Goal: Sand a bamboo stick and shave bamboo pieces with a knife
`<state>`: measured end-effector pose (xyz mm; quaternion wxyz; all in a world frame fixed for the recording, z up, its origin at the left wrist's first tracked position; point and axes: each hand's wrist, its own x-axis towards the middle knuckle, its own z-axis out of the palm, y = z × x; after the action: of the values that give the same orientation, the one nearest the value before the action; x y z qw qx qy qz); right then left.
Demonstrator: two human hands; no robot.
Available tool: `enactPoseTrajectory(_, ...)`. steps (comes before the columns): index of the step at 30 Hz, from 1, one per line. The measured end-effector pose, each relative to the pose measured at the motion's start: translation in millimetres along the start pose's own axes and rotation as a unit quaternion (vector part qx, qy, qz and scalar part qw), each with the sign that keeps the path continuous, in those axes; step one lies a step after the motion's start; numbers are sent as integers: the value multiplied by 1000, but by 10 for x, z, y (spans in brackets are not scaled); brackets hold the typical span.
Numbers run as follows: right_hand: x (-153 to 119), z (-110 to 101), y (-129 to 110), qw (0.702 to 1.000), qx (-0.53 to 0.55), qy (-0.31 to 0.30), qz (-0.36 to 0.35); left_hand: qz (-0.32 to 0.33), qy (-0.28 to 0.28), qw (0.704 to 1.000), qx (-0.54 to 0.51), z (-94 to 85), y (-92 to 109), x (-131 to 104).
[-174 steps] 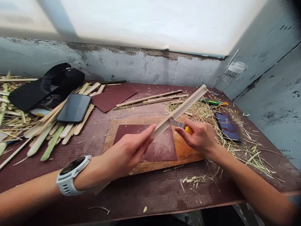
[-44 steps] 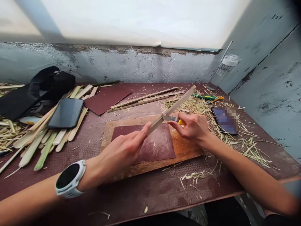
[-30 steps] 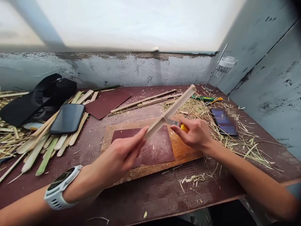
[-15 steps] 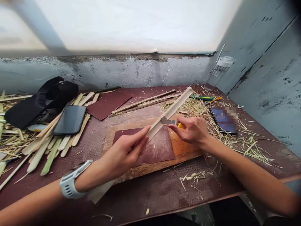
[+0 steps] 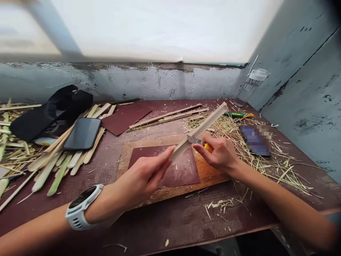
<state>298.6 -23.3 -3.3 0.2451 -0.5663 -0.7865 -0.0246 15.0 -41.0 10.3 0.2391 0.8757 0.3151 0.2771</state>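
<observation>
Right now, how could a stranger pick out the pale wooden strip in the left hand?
On the dark red table, find the brown wooden board bearing a maroon sheet. Above it, the left hand grips the near end of the long, pale wooden strip. Unlike the pale strips lying nearby, it is held up off the table.

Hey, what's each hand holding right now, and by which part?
The left hand grips the pale strip by its near end; the right hand holds the knife by its yellow handle.

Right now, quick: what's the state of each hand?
Left hand: closed, holding the near end of the pale strip.
Right hand: closed, holding the yellow-handled knife.
</observation>
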Motion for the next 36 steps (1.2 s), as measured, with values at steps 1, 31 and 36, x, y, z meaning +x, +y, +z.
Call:
enactPoseTrajectory(1,-13,1,-22,1000,-1,0,-7,8,2,1000,4,10,-2,-12)
enactPoseTrajectory(31,223,-213,604,991,-40,56,117,-52,-29,998,-35,-87,-74,10)
enactPoseTrajectory(36,91,-51,245,1000,-6,-3,14,-9,-3,1000,9,-3,-83,11)
